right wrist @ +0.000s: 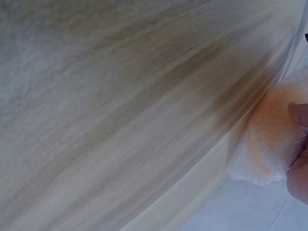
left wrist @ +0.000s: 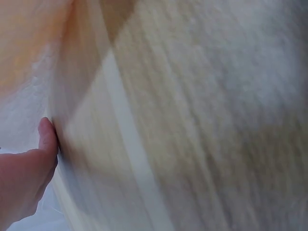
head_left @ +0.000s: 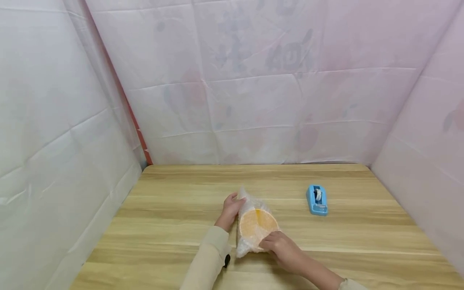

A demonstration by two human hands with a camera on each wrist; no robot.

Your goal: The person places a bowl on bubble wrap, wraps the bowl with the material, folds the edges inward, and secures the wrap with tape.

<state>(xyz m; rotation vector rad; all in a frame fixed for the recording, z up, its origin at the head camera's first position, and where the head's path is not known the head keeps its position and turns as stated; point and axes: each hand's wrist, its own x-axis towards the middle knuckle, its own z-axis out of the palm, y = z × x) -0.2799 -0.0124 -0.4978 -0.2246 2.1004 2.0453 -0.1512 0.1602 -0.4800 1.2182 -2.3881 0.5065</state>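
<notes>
A round pale-orange thing [head_left: 250, 224] with a yellow strip across its top is enclosed in clear bubble wrap [head_left: 243, 246] on the wooden table; the layers hide what kind of thing it is. My left hand [head_left: 230, 210] holds the wrap's left edge, its thumb over the film. From the near right side, my right hand [head_left: 284, 249] pinches the wrap at the round thing's lower edge. The right wrist view shows the wrapped bundle [right wrist: 269, 139] beside the right fingers [right wrist: 299, 114]. Only part of the left hand [left wrist: 29, 175] appears in the left wrist view.
A blue tape dispenser [head_left: 317, 200] with a roll of tape stands on the table [head_left: 174, 209] to the right of the bundle. Whitish sheets [head_left: 253, 100] hang behind the table and along both sides.
</notes>
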